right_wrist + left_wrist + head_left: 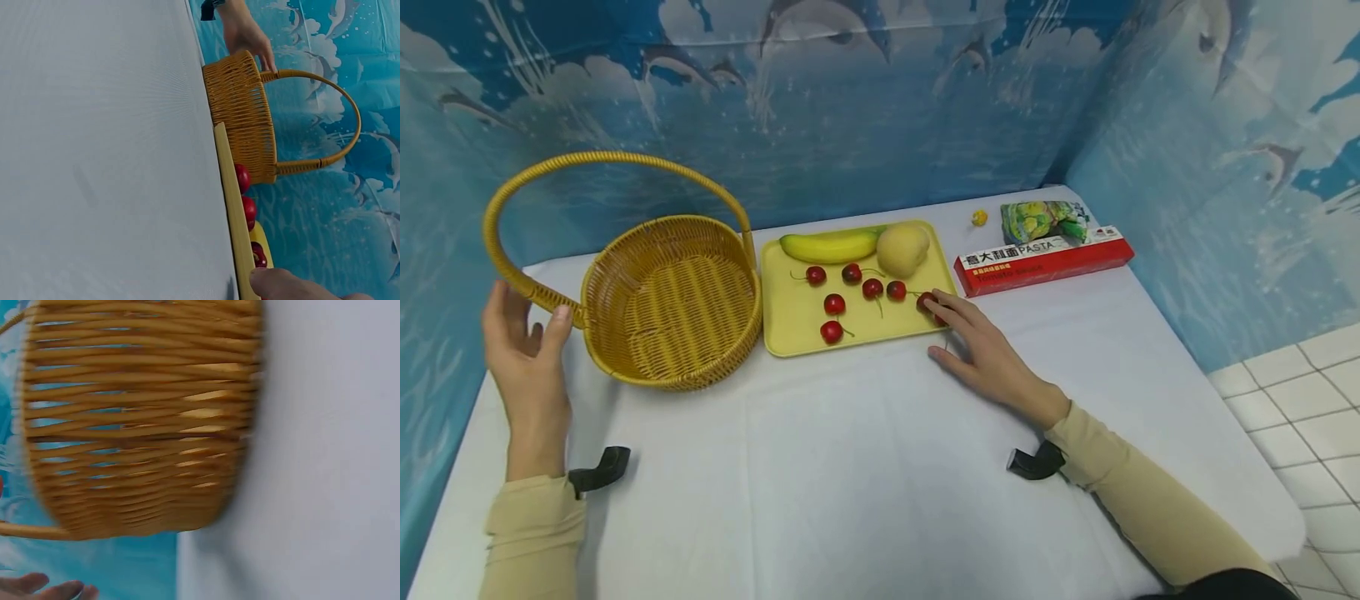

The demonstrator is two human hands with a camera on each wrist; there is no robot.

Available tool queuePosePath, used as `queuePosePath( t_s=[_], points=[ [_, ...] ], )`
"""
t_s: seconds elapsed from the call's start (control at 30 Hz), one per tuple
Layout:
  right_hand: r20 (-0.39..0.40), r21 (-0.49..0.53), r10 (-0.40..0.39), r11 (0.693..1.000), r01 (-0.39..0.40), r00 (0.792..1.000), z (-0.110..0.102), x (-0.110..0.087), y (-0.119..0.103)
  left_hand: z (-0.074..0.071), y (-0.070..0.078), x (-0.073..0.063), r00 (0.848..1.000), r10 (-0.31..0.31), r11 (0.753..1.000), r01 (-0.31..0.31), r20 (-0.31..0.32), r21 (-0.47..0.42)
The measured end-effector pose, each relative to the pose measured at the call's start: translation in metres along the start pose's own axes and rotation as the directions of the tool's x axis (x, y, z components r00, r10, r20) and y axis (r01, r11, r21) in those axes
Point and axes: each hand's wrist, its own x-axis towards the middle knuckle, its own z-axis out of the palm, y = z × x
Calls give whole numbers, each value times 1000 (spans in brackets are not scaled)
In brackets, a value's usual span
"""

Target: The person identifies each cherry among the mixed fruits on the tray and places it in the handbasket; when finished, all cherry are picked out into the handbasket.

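A yellow wicker basket [685, 379] with a tall arched handle stands at the left of the table. My left hand [531, 367] is at the left foot of that handle, its thumb in front and its fingers loosely bent behind, not closed round it. Right of the basket lies a yellow tray [797, 333] with several red cherries [832, 332], a banana [827, 247] and a round pale yellow fruit [901, 250]. Over the tray's right end, my right hand [988, 358] reaches with its fingertips at a cherry [927, 302]; its thumb is spread away, near the tray's front edge.
A red pasta box [1045, 265] lies right of the tray, with a green printed packet [1041, 221] behind it. Near them sits a small yellow piece [979, 217]. A dolphin-print curtain [850, 125] hangs along the table's back and sides.
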Motion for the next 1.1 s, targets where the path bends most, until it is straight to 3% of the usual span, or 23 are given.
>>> queuePosePath(
  t_s=[0.1, 0.2, 0.27, 0.37, 0.47, 0.6, 0.87, 1.1],
  points=[
    [13, -4, 2, 1000, -2, 1000, 3, 1, -2, -4, -21, 0, 998, -55, 978, 62, 40, -198],
    [16, -19, -10, 1000, 11, 1000, 5, 5, -4, -5, -34, -1, 991, -112, 920, 133, 78, -368],
    [13, -31, -23, 999, 24, 1000, 6, 6, -6, -4, -40, -1, 988, -119, 890, 151, 100, -431],
    [6, -46, -40, 998, 40, 999, 7, 7, -7, -2, -46, 0, 985, -91, 864, 152, 147, -481],
    [-2, -55, -51, 997, 51, 999, 9, 7, -7, -1, -51, -1, 975, -62, 867, 159, 216, -472],
    [-10, -60, -50, 997, 50, 999, 9, 5, -7, 0, -54, -5, 960, -64, 893, 178, 274, -413],
    [-20, -28, 11, 1000, -12, 1000, 8, 1, -8, 6, -56, -7, 957, -49, 896, 169, 287, -411],
    [-19, -34, 15, 999, -15, 1000, -2, 4, -9, 9, -60, -9, 958, -55, 901, 168, 280, -399]
  ],
)
